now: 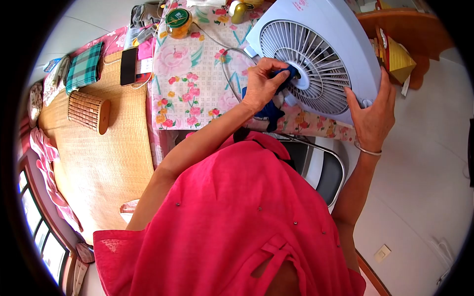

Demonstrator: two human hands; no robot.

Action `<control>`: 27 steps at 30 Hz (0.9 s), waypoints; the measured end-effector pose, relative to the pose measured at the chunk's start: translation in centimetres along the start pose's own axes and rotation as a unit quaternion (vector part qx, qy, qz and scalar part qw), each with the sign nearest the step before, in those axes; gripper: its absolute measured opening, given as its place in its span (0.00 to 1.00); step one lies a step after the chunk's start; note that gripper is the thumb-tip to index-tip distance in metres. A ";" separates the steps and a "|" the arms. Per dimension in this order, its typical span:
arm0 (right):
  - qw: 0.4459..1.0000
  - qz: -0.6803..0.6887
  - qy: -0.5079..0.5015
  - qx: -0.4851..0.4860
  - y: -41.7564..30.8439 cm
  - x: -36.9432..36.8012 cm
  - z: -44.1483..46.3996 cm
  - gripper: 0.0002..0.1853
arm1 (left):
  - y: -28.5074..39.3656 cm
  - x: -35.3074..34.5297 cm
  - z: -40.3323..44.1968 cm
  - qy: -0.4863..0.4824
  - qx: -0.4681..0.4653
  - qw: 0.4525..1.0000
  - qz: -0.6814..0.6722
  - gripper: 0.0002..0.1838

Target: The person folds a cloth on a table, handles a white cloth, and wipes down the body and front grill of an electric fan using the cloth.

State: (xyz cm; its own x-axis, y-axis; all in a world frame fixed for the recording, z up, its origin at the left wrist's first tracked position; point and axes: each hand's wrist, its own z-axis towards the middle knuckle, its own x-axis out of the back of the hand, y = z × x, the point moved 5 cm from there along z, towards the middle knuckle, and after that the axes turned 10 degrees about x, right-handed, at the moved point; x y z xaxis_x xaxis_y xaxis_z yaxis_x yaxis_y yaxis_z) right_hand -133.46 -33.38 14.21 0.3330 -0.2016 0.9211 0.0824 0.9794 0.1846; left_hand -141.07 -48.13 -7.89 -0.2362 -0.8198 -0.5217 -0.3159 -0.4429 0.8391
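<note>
A pale blue box fan (365, 54) with a round slatted grille stands tilted on the flowered tablecloth (173, 98). My left hand (264, 84) pinches a dark blue cloth (269, 111) between thumb and fingers, at the grille's centre hub. The rest of the cloth hangs down below that hand, over the table's near edge. My right hand (373, 116) grips the fan's lower right edge, with the thumb on the front near the grille and the fingers round the side. A thin grey cord lies on the tablecloth left of the fan.
A jar with a green lid (178, 22) stands at the table's back. To the left, a black phone (128, 66), a green checked cloth (85, 68) and a woven bamboo pillow (89, 112) lie around a straw mat (116, 163). Below the table is a folding chair (330, 177); wooden shelves (414, 32) stand at right.
</note>
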 end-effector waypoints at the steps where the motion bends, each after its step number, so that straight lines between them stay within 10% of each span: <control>1: 1.000 0.003 -0.008 -0.009 0.0 0.0 0.0 0.44 | -0.3 0.0 0.0 0.003 0.011 1.000 0.015 0.08; 6: 0.999 0.016 -0.032 -0.035 0.1 0.0 0.0 0.43 | -0.7 0.2 -0.5 0.035 0.109 0.993 0.008 0.07; 27: 1.000 -0.005 -0.021 -0.018 0.2 -0.2 0.0 0.46 | 3.7 -1.2 1.8 0.052 0.004 0.989 0.140 0.08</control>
State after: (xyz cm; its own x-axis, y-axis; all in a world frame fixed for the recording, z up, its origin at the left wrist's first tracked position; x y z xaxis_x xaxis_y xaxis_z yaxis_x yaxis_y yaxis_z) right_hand -133.47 -33.12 14.11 0.2927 -0.2098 0.9329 0.1186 0.9761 0.1823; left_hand -143.66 -48.16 -4.43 -0.2206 -0.9429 -0.2496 -0.2582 -0.1903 0.9472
